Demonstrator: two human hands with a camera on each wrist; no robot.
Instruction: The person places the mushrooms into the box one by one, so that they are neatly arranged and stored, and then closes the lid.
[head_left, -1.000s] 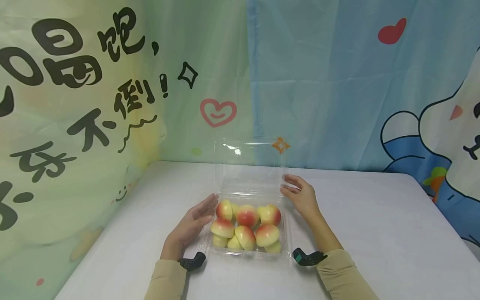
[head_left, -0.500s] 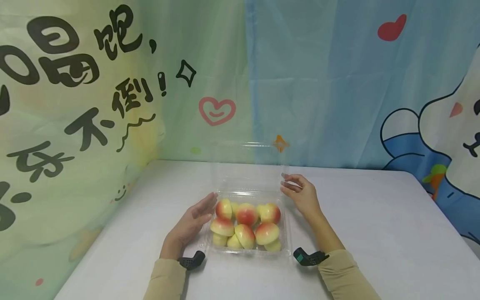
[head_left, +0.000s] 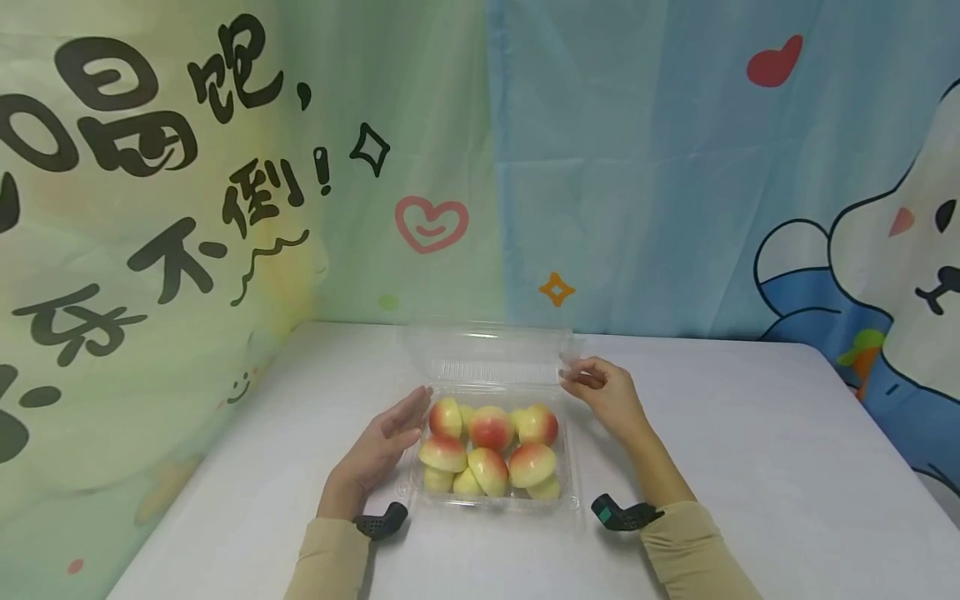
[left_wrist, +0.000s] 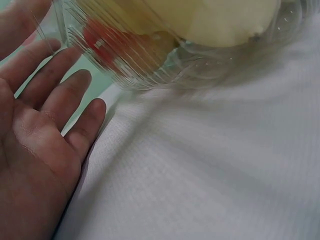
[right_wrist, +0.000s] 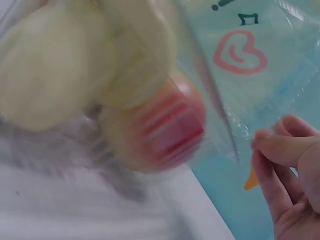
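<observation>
A clear plastic clamshell box (head_left: 573, 483) stands on the table and holds several yellow-and-red mushroom-shaped pieces (head_left: 491, 472). Its transparent lid (head_left: 491, 350) is raised at the back, hinged behind the pieces. At the lid's right side, the right hand (head_left: 607, 396) pinches the plastic edge between thumb and fingers; the right wrist view shows those fingertips (right_wrist: 259, 141) together at the clear sheet. Along the box's left wall lies the left hand (head_left: 382, 442), fingers extended, palm toward the box. In the left wrist view its fingers (left_wrist: 65, 97) spread right by the ribbed plastic corner.
A white-covered table (head_left: 750, 467) extends around the box. Behind it hangs a printed curtain (head_left: 637, 167) with hearts and a cartoon animal; another with black lettering is on the left. Each wrist wears a black camera (head_left: 382, 522).
The lid has swung so that its upper edge sits lower in the head view, and it looks shorter. The right hand has dipped slightly with it. The left hand has barely moved.
</observation>
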